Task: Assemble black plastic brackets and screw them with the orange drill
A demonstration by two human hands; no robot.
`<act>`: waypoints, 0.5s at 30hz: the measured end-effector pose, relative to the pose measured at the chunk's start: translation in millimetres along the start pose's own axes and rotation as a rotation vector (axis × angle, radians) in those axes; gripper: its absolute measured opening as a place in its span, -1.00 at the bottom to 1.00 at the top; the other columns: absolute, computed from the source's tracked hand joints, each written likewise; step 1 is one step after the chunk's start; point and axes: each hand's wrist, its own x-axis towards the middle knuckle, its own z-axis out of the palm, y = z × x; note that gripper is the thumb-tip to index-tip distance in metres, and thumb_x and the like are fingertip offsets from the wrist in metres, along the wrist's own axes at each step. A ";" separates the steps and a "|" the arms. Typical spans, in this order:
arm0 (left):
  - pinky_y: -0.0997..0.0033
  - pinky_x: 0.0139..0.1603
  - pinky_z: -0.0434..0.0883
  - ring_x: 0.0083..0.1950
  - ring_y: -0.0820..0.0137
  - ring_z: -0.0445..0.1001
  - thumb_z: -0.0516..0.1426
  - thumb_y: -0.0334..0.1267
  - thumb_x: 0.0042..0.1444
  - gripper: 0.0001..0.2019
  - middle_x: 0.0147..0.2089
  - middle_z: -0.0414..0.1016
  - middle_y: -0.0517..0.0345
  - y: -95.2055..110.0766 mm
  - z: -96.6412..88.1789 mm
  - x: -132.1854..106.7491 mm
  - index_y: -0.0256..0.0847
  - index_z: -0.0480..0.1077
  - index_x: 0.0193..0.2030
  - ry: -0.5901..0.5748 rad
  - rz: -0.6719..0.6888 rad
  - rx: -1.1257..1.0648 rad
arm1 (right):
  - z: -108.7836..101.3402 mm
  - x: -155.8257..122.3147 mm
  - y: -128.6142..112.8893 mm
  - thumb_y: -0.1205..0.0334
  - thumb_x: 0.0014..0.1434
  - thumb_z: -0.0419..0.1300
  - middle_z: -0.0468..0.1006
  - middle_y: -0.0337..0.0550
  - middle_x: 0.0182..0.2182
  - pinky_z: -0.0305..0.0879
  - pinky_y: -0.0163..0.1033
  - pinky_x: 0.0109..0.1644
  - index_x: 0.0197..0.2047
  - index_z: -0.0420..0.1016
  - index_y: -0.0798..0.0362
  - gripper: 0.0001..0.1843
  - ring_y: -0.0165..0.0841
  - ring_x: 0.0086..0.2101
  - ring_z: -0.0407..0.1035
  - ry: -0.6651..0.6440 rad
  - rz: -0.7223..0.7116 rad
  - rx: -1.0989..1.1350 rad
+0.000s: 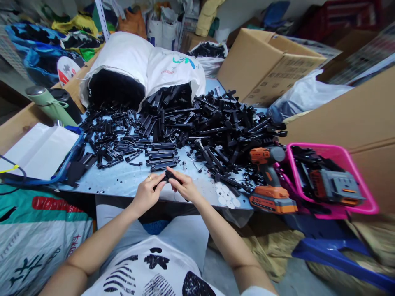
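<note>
Between my two hands, over the table's front edge, is a small black plastic part (168, 176). My left hand (148, 190) pinches it from the left, a ring on one finger. From the right, my right hand (186, 187) grips the same part with thumb and fingers; much of it is hidden by them. Just beyond my fingertips lies a short stack of long black plastic pieces (162, 157), set side by side. Behind these, a large heap of black plastic parts (216, 119) spreads across the blue tabletop (123, 179).
Two white sacks (123, 53) spill black parts at the back. An orange cordless drill (268, 181) stands at right, beside a pink basket (333, 150) holding parts and a battery. White round discs (227, 195) lie near the edge. At left are a blue tray (58, 179) and a green flask (51, 105).
</note>
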 end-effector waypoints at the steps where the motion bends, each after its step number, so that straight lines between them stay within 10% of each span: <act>1: 0.30 -0.06 0.43 -0.10 0.31 0.47 0.03 -0.23 0.24 -0.69 -0.13 0.49 -0.03 1.9 2.6 -0.9 -0.21 0.42 0.06 0.020 0.008 0.015 | 1.3 -1.1 -0.8 0.05 0.21 0.10 0.47 -0.14 -0.22 0.38 -0.33 -0.39 0.22 0.28 -0.07 -0.48 -0.54 -0.51 0.28 0.003 -0.022 -0.047; 9: 0.32 -0.09 0.43 -0.13 0.35 0.44 -0.06 -0.23 0.28 -0.68 -0.15 0.46 -0.03 7.8 17.4 1.6 -0.21 0.38 0.08 0.245 0.090 0.013 | 36.4 -3.6 8.3 0.03 0.26 0.01 0.44 -0.09 -0.14 0.38 -0.30 -0.40 0.29 0.16 -0.09 -0.45 -0.53 -0.54 0.27 0.242 -0.045 0.039; 15: 0.46 -0.36 0.42 -0.36 0.46 0.44 -0.09 -0.15 0.28 -0.70 -0.22 0.44 0.07 -18.7 28.2 -19.2 -0.19 0.30 0.03 0.243 -0.342 -0.213 | 22.6 -15.0 -22.9 0.00 0.23 0.01 0.50 -0.05 -0.13 0.40 -0.13 -0.14 0.16 0.35 -0.04 -0.53 -0.33 -0.29 0.42 0.024 -0.019 -0.238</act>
